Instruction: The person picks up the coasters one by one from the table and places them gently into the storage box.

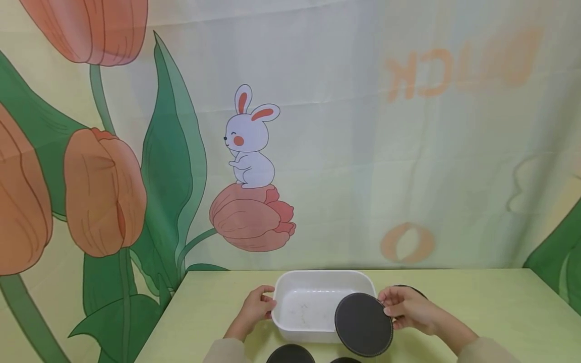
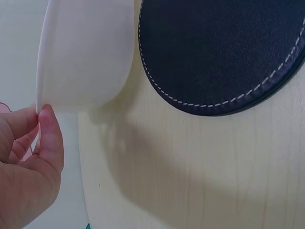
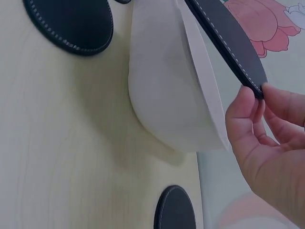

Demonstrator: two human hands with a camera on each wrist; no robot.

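A white rectangular basin (image 1: pixel 308 334) stands on the table. My left hand (image 1: pixel 255 308) pinches its left rim between thumb and fingers, seen closely in the left wrist view, where the basin wall (image 2: pixel 86 52) hangs beside the hand. Over the basin's front right corner, my right hand (image 1: pixel 410 310) holds a round black coaster (image 1: pixel 364 324) by its edge, tilted. White stitching runs along the rim of this coaster (image 3: pixel 231 43) in the right wrist view. The basin's visible inside floor bears a few faint marks.
Another black coaster (image 1: pixel 290 354) lies in front of the basin, with a dark round edge (image 1: pixel 345 360) to its right. A further coaster (image 3: pixel 175 210) lies behind my right hand. The pale table (image 1: pixel 499 302) meets a printed curtain (image 1: pixel 327 151) at the back.
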